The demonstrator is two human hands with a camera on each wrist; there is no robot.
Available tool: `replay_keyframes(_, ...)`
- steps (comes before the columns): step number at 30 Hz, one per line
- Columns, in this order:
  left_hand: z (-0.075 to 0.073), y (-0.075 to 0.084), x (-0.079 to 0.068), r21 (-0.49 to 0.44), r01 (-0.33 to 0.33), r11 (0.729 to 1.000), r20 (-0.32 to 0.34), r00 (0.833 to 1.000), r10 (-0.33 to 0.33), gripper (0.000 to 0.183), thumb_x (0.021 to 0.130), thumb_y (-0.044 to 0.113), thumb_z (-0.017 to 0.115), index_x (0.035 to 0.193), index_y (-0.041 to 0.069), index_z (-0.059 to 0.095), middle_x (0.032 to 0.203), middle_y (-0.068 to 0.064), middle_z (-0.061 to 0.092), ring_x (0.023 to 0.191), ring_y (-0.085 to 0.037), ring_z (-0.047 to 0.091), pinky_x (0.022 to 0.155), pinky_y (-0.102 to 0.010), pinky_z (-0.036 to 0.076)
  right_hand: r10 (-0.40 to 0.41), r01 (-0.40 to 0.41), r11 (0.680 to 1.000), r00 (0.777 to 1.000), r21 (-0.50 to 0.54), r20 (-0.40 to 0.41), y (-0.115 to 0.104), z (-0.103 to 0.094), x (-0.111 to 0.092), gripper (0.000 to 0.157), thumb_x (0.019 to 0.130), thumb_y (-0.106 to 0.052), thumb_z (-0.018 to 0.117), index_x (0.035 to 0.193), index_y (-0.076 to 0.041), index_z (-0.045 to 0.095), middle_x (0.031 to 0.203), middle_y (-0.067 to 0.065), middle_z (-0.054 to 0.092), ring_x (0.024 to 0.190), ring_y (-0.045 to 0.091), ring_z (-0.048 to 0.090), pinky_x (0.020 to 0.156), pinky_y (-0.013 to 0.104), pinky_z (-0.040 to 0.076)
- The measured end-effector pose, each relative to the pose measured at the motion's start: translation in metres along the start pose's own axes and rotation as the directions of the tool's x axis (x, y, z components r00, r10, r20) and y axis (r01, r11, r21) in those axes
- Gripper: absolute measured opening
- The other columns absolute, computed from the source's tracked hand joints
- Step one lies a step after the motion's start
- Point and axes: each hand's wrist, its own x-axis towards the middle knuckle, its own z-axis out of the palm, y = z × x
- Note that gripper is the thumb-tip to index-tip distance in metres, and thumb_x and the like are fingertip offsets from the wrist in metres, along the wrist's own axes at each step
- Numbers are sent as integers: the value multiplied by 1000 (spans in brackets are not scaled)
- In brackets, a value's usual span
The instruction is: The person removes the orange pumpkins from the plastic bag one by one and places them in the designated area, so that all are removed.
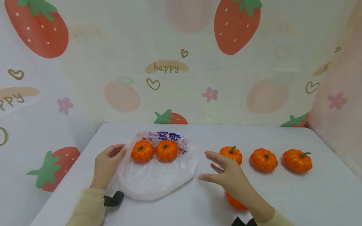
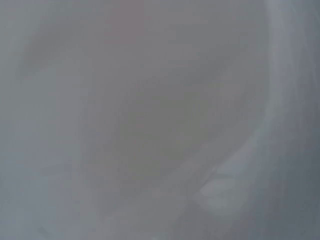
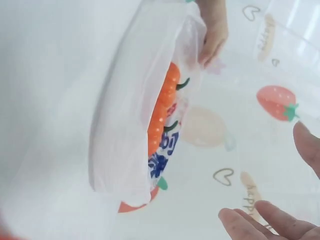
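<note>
A thin white plastic bag (image 1: pixel 152 185) with blue and red print lies spread with its mouth open. Inside it sit two small orange pumpkins, the left one (image 1: pixel 142 152) beside the right one (image 1: pixel 167 151), both with green stems. My left hand (image 1: pixel 105 166) holds the bag's left rim with curled fingers. To the right of the bag my right hand (image 1: pixel 227 175) hovers with thumb and fingers spread, holding nothing. Behind its fingers a pumpkin (image 1: pixel 233 155) is partly hidden. Another pumpkin (image 1: pixel 236 202) shows partly below the right wrist. The left wrist view is a pale blur.
Further right on the white table (image 1: pixel 282 201) stand two more pumpkins, one nearer (image 1: pixel 264 160) and one at the far right (image 1: pixel 297 161). Walls of strawberry-print cloth (image 1: pixel 169 94) rise behind the table and at both sides.
</note>
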Motion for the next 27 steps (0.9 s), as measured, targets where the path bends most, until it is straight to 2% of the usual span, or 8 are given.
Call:
replay_keyframes(4, -2, 0, -1, 10, 5, 1000, 1, 1000, -5, 46, 98, 41, 59, 129, 8, 65, 126, -15, 68, 113, -28, 65, 81, 3, 43, -9, 10, 997, 1000, 73, -15, -4, 24, 23, 75, 77, -22, 86, 143, -9, 53, 150, 10, 51, 140, 29, 48, 109, 41, 45)
replay_keyframes(10, -3, 3, 0, 6, 18, 1000, 10, 1000, -18, 45, 99, 40, 59, 130, 8, 64, 127, -16, 68, 115, -28, 65, 81, 2, 45, -19, 20, 998, 1000, 58, -5, -3, 55, 55, 79, 77, -23, 86, 145, -7, 50, 151, 12, 50, 141, 30, 47, 111, 45, 43)
replay_keyframes(14, -2, 2, 0, 1, 22, 1000, 13, 1000, -22, 45, 99, 40, 59, 130, 8, 64, 128, -15, 67, 114, -28, 65, 81, 2, 45, -41, 41, 998, 999, 49, -3, -1, 69, 72, 75, 78, -22, 85, 143, -6, 52, 148, 12, 53, 140, 30, 47, 112, 46, 42)
replay_keyframes(22, -2, -1, 0, -1, 14, 1000, 10, 1000, -14, 46, 99, 41, 59, 130, 8, 64, 129, -15, 67, 114, -28, 65, 80, 3, 44, 54, -55, 998, 997, -25, -61, 2, 88, 101, 72, 80, -24, 84, 143, -8, 53, 146, 10, 56, 141, 30, 46, 116, 48, 40)
replay_keyframes(27, -2, -1, 1, -4, 22, 1000, 13, 1000, -22, 46, 98, 41, 59, 130, 9, 64, 129, -15, 67, 115, -28, 65, 81, 2, 44, 84, -88, 995, 993, -45, -79, 5, 96, 117, 68, 79, -22, 85, 140, -9, 56, 143, 12, 58, 137, 32, 50, 111, 46, 45)
